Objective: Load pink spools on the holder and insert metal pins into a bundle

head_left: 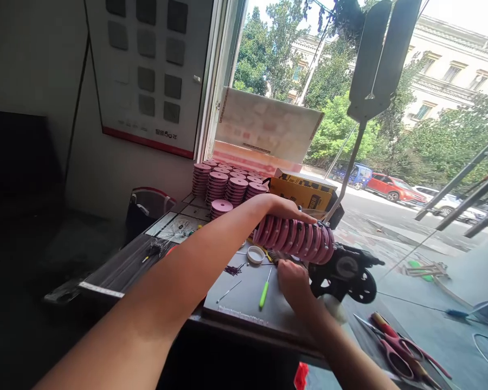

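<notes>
My left hand (pixel 287 207) lies over the top of a row of pink spools (pixel 295 238). One finger stretches along the row; the others pass behind it, wrapped round its far side. The row sits sideways beside a black hand-cranked machine (pixel 345 271) with a toothed wheel. Below the row, my right hand (pixel 293 275) is closed with curled fingers, close to the machine's left side. What its fingertips hold is hidden. A green-handled hook tool (pixel 264 294) lies on the board to its left, near a white ring (pixel 256 254) like a tape roll.
Stacks of pink spools (pixel 238 189) stand at the back beside a yellow box (pixel 299 194). Dark thin pieces (pixel 235 269) lie on the board. Red-handled scissors (pixel 398 352) rest at the front right. A grey metal post (pixel 352 162) rises behind the machine.
</notes>
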`<action>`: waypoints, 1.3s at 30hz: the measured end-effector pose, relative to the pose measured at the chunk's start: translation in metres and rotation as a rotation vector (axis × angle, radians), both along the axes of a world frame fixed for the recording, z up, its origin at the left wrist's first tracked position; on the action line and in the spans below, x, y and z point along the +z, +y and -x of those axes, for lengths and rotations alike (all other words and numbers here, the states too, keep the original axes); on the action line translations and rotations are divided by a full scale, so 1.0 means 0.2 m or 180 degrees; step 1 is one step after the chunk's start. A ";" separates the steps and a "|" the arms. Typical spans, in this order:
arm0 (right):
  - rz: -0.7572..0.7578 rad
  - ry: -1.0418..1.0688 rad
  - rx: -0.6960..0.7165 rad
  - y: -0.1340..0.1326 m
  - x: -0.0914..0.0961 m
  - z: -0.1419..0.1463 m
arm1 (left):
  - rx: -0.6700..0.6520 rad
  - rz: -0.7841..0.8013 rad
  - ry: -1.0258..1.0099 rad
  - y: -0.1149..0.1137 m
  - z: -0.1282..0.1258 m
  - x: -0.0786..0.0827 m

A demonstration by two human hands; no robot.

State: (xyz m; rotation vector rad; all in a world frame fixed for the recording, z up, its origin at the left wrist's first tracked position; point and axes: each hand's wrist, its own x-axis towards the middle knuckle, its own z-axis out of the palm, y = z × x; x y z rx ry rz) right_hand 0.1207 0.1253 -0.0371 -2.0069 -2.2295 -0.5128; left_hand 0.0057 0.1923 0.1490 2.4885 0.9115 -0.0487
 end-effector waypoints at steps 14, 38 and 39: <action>0.0301 0.0680 0.0043 -0.12 0.13 0.10 | -0.0038 -0.0045 -0.0045 0.02 0.00 -0.01; -0.0946 0.3007 0.1307 -0.31 0.56 -0.04 | 0.0132 0.0208 -0.0184 0.03 0.00 0.00; -0.0974 0.3022 0.1302 -0.31 0.56 -0.03 | 0.0136 0.0204 -0.0183 0.03 0.00 0.00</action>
